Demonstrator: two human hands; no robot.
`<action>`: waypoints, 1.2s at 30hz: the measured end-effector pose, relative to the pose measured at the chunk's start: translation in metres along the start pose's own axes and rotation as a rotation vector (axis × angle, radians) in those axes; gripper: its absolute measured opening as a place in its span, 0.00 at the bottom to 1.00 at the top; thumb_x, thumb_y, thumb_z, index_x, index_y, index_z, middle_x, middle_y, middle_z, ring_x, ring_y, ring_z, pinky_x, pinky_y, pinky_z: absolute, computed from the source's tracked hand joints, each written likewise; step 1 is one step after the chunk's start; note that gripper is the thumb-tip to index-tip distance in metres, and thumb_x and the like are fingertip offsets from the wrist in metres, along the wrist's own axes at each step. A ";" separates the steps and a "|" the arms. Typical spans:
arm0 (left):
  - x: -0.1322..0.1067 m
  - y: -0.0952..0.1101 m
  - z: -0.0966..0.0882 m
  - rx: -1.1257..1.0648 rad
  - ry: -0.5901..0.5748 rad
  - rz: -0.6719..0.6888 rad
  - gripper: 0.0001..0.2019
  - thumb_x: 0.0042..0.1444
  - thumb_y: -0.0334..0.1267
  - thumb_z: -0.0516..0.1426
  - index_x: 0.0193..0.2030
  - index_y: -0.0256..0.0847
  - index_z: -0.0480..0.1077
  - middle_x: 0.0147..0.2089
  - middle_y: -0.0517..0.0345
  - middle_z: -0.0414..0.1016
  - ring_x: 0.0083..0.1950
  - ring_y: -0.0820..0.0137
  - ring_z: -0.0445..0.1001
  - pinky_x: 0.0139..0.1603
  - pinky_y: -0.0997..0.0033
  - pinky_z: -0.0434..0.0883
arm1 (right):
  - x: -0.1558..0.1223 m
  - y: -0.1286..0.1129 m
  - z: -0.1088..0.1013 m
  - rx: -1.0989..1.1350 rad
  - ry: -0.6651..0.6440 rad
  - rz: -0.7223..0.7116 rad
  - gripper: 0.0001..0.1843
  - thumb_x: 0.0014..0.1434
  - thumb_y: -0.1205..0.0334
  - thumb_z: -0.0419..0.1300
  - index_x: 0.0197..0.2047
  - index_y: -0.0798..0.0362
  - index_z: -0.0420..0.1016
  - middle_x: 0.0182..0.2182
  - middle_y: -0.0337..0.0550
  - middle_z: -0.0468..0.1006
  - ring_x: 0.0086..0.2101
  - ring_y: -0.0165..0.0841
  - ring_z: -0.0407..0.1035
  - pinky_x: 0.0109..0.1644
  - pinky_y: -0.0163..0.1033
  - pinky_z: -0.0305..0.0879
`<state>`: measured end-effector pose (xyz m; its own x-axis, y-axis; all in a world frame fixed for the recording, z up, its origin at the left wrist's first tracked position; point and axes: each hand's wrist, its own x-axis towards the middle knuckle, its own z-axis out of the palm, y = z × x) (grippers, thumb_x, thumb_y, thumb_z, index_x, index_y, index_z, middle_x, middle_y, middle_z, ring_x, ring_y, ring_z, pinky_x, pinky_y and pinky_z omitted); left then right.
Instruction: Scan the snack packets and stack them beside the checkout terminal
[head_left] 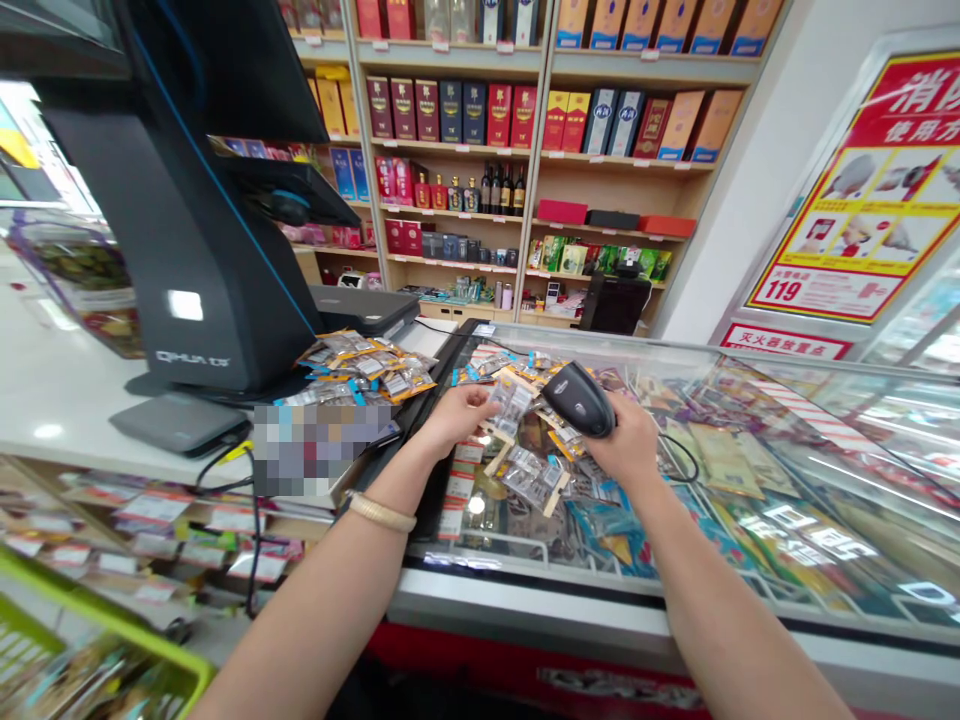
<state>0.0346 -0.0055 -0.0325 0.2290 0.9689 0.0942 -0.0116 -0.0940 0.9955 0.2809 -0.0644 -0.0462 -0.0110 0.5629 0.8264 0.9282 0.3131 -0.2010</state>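
My left hand [459, 418] has its fingers closed on the edge of a small clear snack packet [511, 405] above the glass freezer lid [720, 400]. In my right hand [628, 440] is a black barcode scanner [579, 400], its head tilted toward that packet. Another clear packet with pale ends [529, 478] lies on the glass just below. More small packets, orange and blue at the edges, lie behind and partly under the scanner. To the left, a pile of similar packets [367, 365] rests on the counter beside the register.
A dark register [217, 250] stands on the white counter at left, with a flat grey box [180, 422] before it. The scanner's cable [682, 455] loops over the glass. A green basket [97, 640] holds packets at lower left. Stocked shelves [457, 140] line the back.
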 end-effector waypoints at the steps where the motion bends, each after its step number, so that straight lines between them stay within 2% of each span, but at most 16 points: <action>1: 0.002 0.001 0.000 -0.070 0.084 0.014 0.14 0.36 0.38 0.70 0.24 0.37 0.69 0.22 0.63 0.70 0.22 0.76 0.68 0.21 0.77 0.69 | 0.000 0.000 0.000 0.002 -0.008 -0.002 0.14 0.48 0.57 0.57 0.38 0.52 0.75 0.30 0.48 0.79 0.33 0.42 0.73 0.37 0.42 0.65; 3: 0.004 0.004 0.000 -0.207 0.220 0.041 0.15 0.35 0.35 0.70 0.28 0.37 0.69 0.25 0.61 0.73 0.26 0.74 0.72 0.26 0.74 0.73 | -0.001 0.000 0.000 0.020 -0.039 -0.012 0.14 0.48 0.57 0.58 0.39 0.52 0.76 0.31 0.48 0.79 0.34 0.42 0.73 0.38 0.42 0.65; 5: 0.003 0.007 0.001 -0.303 0.272 0.070 0.17 0.35 0.32 0.69 0.33 0.37 0.70 0.30 0.58 0.76 0.30 0.72 0.75 0.33 0.71 0.76 | -0.001 -0.001 0.000 0.047 -0.080 -0.033 0.14 0.49 0.57 0.59 0.38 0.52 0.75 0.31 0.47 0.79 0.34 0.41 0.73 0.38 0.42 0.65; 11: -0.002 0.010 0.007 -0.327 0.242 0.140 0.19 0.36 0.31 0.66 0.39 0.35 0.73 0.37 0.55 0.79 0.36 0.70 0.76 0.41 0.67 0.76 | 0.000 -0.008 -0.002 0.068 -0.153 -0.081 0.13 0.50 0.51 0.60 0.35 0.51 0.74 0.29 0.45 0.77 0.31 0.38 0.71 0.35 0.39 0.62; 16: -0.002 0.006 0.010 -0.300 0.193 0.152 0.19 0.36 0.33 0.67 0.39 0.35 0.74 0.37 0.53 0.79 0.37 0.67 0.77 0.43 0.63 0.76 | 0.002 -0.010 -0.004 0.078 -0.175 -0.093 0.11 0.50 0.54 0.60 0.34 0.50 0.74 0.27 0.44 0.77 0.28 0.36 0.69 0.33 0.38 0.60; 21: -0.001 0.005 0.009 -0.297 0.184 0.132 0.20 0.36 0.33 0.68 0.40 0.35 0.73 0.36 0.55 0.79 0.38 0.66 0.78 0.43 0.62 0.77 | 0.002 -0.009 -0.004 0.086 -0.187 -0.062 0.11 0.50 0.52 0.61 0.34 0.50 0.74 0.27 0.44 0.77 0.28 0.37 0.70 0.33 0.38 0.61; 25: -0.001 0.007 0.010 -0.372 0.182 0.060 0.18 0.41 0.32 0.66 0.41 0.38 0.70 0.35 0.55 0.77 0.37 0.65 0.79 0.42 0.61 0.78 | 0.001 -0.009 -0.004 0.088 -0.190 -0.046 0.13 0.50 0.50 0.61 0.35 0.50 0.75 0.29 0.45 0.79 0.31 0.39 0.72 0.34 0.39 0.63; 27: 0.002 0.007 0.008 -0.420 0.273 0.067 0.18 0.45 0.33 0.64 0.44 0.40 0.67 0.36 0.55 0.76 0.35 0.66 0.80 0.39 0.63 0.78 | 0.000 -0.008 -0.004 0.078 -0.179 -0.055 0.14 0.51 0.49 0.61 0.35 0.50 0.75 0.29 0.45 0.79 0.31 0.39 0.73 0.34 0.39 0.63; 31: 0.013 0.010 -0.009 -0.495 0.639 0.260 0.17 0.53 0.37 0.58 0.49 0.46 0.60 0.37 0.61 0.73 0.30 0.74 0.76 0.34 0.73 0.74 | -0.002 -0.006 -0.002 0.066 -0.167 -0.074 0.13 0.52 0.51 0.60 0.36 0.51 0.75 0.30 0.46 0.80 0.31 0.39 0.73 0.35 0.39 0.64; 33: 0.020 0.014 -0.024 -0.545 0.795 0.338 0.12 0.56 0.35 0.55 0.46 0.46 0.59 0.33 0.65 0.71 0.28 0.77 0.72 0.32 0.77 0.71 | -0.003 -0.005 -0.001 0.058 -0.166 -0.078 0.13 0.52 0.52 0.59 0.37 0.51 0.76 0.31 0.46 0.80 0.31 0.39 0.73 0.35 0.40 0.65; 36: 0.026 0.020 -0.052 -0.683 1.007 0.346 0.06 0.57 0.28 0.51 0.37 0.43 0.58 0.27 0.68 0.67 0.24 0.80 0.67 0.28 0.81 0.66 | -0.004 -0.003 0.001 0.039 -0.162 -0.072 0.14 0.51 0.52 0.60 0.37 0.51 0.76 0.32 0.46 0.80 0.31 0.39 0.73 0.35 0.39 0.65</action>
<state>-0.0105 0.0296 -0.0091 -0.7235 0.6901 0.0171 -0.4899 -0.5307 0.6916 0.2774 -0.0671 -0.0498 -0.1400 0.6526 0.7446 0.9077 0.3851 -0.1669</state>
